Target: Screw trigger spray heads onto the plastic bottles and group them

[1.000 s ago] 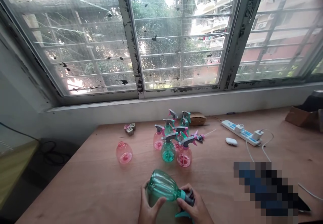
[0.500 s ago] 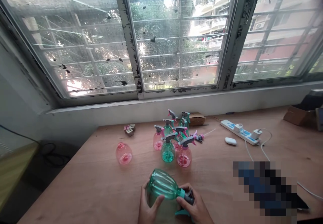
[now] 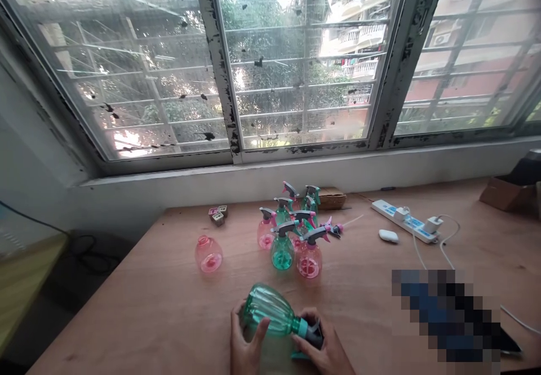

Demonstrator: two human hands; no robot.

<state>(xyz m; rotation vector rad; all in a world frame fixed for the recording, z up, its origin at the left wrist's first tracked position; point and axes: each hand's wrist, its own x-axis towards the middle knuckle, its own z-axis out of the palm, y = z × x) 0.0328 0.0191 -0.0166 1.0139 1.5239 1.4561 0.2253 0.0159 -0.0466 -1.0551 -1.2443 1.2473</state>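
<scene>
A translucent green spray bottle [image 3: 270, 309] lies on its side in the air over the table's near edge, its base to the left. My left hand [image 3: 247, 335] is closed around the base end of this bottle, thumb across the front. At the other end, my right hand [image 3: 319, 344] grips the grey and teal spray head [image 3: 311, 334]; part of the trigger is hidden behind the fingers. Just beyond stand several pink and green spray bottles with heads on, among them a green one [image 3: 282, 251] and a pink one [image 3: 309, 259]. A headless pink bottle [image 3: 208, 255] stands to the left.
Behind the bottles lie a loose pink spray head [image 3: 336, 227] with its tube and a cardboard box [image 3: 332, 199]. To the right are a power strip [image 3: 403, 221] with cables, a white case [image 3: 388, 236] and a blurred-out dark object [image 3: 456, 316]. Small blocks [image 3: 218, 216] sit at the back left.
The green bottle and both hands have shifted slightly to the left. Less of the teal trigger shows below the right hand. The bottles on the table stand as before.
</scene>
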